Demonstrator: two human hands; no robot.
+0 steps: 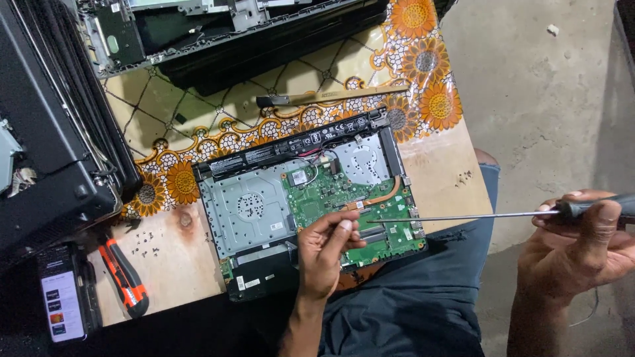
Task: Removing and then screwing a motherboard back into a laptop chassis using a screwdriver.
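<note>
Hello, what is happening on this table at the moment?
A person is working on an opened laptop whose green circuit board is exposed. The left hand rests over the board with fingertips pinched together. The right hand holds a long screwdriver, its tip reaching the board. An orange utility knife and a phone lie at the table's left edge.

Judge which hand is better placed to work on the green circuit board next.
Left, probably. The left hand already rests over the green circuit board of the opened laptop. The right hand is off beyond the table edge, gripping the long screwdriver, with only its tip over the board.
</note>
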